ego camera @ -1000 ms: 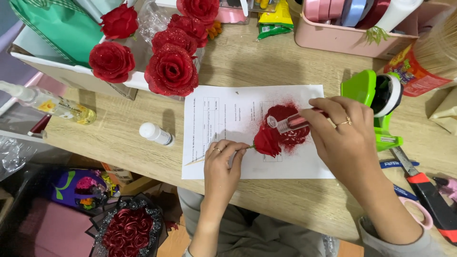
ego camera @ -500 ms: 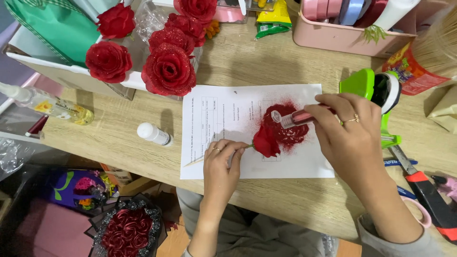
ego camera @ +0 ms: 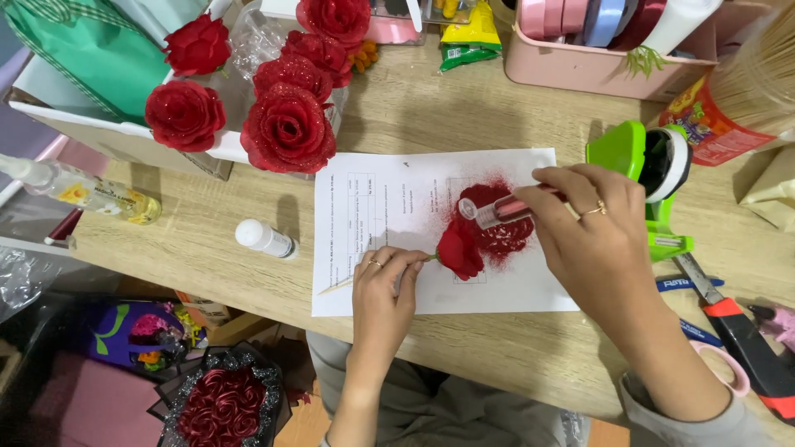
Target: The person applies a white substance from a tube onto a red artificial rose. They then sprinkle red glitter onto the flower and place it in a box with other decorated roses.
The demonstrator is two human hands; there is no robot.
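My left hand (ego camera: 386, 285) pinches a thin wooden stick with a small red rose (ego camera: 460, 248) at its end, held low over a white printed sheet (ego camera: 373, 207). My right hand (ego camera: 598, 228) tilts a small clear tube of red glitter (ego camera: 501, 210) just above the rose. A patch of spilled red glitter (ego camera: 501, 236) covers the paper under and behind the flower.
Several finished glittery red roses (ego camera: 286, 128) stand in a white box at the back left. A small white bottle (ego camera: 263, 238) lies left of the sheet, a clear spray bottle (ego camera: 83, 193) further left. A green tape dispenser (ego camera: 650, 170), pink ribbon tray (ego camera: 580, 66) and red-handled cutter (ego camera: 745, 343) sit at right.
My right hand has shifted the glitter tube slightly over the rose. My left hand keeps the stick in nearly the same place.
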